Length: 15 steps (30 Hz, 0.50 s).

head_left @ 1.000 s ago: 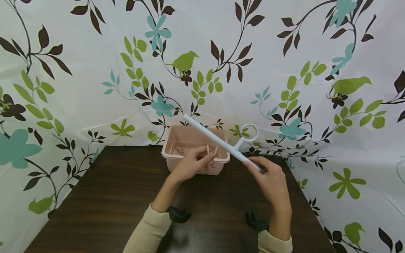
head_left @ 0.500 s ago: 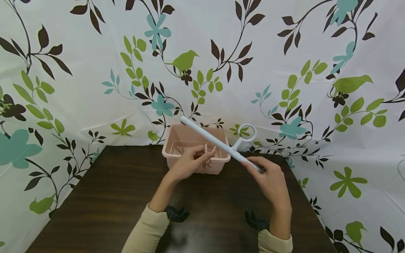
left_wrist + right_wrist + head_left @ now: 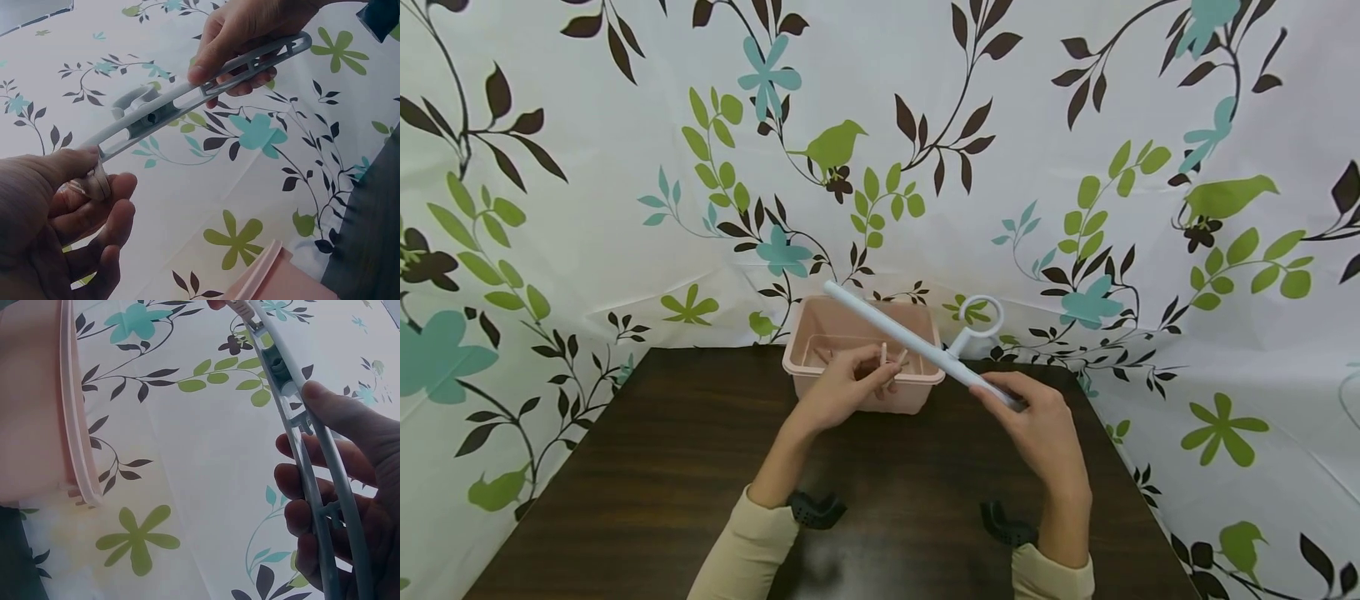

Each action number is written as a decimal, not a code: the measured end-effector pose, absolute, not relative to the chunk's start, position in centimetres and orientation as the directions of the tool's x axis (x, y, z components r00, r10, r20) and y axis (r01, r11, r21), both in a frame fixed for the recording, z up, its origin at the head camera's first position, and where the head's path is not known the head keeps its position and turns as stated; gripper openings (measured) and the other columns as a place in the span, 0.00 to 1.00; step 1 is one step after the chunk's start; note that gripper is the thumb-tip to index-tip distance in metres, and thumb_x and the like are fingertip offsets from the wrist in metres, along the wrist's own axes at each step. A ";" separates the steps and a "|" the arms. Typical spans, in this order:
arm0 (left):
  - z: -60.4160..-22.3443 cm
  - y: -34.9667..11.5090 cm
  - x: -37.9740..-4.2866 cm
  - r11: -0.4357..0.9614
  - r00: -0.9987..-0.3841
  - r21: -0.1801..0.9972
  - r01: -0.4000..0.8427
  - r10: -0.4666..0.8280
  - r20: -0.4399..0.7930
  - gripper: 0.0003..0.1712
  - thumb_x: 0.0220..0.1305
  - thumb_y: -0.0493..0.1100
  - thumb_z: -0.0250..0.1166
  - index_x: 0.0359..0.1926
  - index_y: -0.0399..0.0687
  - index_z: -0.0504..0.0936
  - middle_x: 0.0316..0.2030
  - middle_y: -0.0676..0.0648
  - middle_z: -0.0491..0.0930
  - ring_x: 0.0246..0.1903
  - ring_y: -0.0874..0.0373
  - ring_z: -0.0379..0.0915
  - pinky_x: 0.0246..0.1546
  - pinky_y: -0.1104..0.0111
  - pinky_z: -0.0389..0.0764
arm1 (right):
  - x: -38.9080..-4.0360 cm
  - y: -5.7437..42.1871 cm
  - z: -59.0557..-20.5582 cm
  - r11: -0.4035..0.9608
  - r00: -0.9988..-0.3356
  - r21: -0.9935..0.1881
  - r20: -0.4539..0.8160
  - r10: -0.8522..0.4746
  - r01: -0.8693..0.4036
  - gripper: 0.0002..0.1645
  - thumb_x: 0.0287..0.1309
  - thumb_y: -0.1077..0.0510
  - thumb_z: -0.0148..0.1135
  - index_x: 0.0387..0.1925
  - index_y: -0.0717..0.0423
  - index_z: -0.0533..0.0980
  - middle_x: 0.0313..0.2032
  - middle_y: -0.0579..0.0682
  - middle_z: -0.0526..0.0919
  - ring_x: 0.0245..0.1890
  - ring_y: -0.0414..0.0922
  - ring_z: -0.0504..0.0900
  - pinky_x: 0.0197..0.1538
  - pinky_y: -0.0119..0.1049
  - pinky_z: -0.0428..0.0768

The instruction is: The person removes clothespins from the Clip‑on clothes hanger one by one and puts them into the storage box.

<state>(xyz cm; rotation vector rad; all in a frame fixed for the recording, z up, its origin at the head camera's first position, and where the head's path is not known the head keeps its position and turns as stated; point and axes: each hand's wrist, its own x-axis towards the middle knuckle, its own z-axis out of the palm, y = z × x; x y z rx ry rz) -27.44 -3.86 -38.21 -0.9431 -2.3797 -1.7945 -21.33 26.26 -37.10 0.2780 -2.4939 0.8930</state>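
My right hand (image 3: 1037,421) grips one end of a light blue plastic hanger bar (image 3: 887,323), which slants up to the left. A ring (image 3: 982,317) stands out from the bar's side. In the right wrist view the bar (image 3: 331,487) has two long rails with cross-pieces, thumb on one side and fingers on the other. My left hand (image 3: 841,387) pinches a small pale pink clothespin (image 3: 883,353) between thumb and fingers. It sits close by the bar's far end in the left wrist view, where I cannot tell whether the clothespin (image 3: 95,185) clips the bar.
Behind my left hand, a pink plastic basin (image 3: 797,367) stands at the back of the dark wooden table (image 3: 700,467). Small pinkish pieces lie inside it, too small to make out. A white cloth (image 3: 625,208) printed with leaves and birds hangs around the table.
My left hand with the clothespin has shifted slightly left. The hanger bar's far tip has moved a little left and down; my right hand keeps its grip.
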 end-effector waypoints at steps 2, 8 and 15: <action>-38.1 -3.8 -27.3 0.185 -0.828 0.866 0.464 0.437 0.350 0.17 0.82 0.50 0.63 0.43 0.38 0.85 0.36 0.46 0.89 0.34 0.53 0.83 0.34 0.62 0.81 | -21.3 26.3 -37.1 0.766 -0.873 -0.549 0.487 -0.032 -0.335 0.15 0.69 0.42 0.73 0.52 0.41 0.89 0.40 0.43 0.90 0.35 0.44 0.79 0.41 0.39 0.77; -38.0 -3.7 -27.2 0.267 -0.863 0.858 0.439 0.390 0.321 0.18 0.80 0.52 0.65 0.47 0.39 0.87 0.36 0.46 0.90 0.34 0.54 0.82 0.34 0.63 0.80 | -21.4 26.3 -37.1 0.761 -0.895 -0.569 0.445 -0.032 -0.310 0.18 0.70 0.39 0.72 0.53 0.41 0.89 0.44 0.45 0.90 0.38 0.47 0.79 0.44 0.46 0.77; -37.7 -3.6 -27.1 0.367 -0.887 0.827 0.425 0.353 0.299 0.17 0.80 0.56 0.65 0.38 0.51 0.86 0.36 0.53 0.91 0.33 0.60 0.87 0.35 0.63 0.79 | -21.4 26.4 -37.1 0.786 -0.897 -0.543 0.441 -0.034 -0.297 0.18 0.69 0.35 0.71 0.52 0.37 0.90 0.44 0.43 0.91 0.38 0.45 0.80 0.44 0.47 0.78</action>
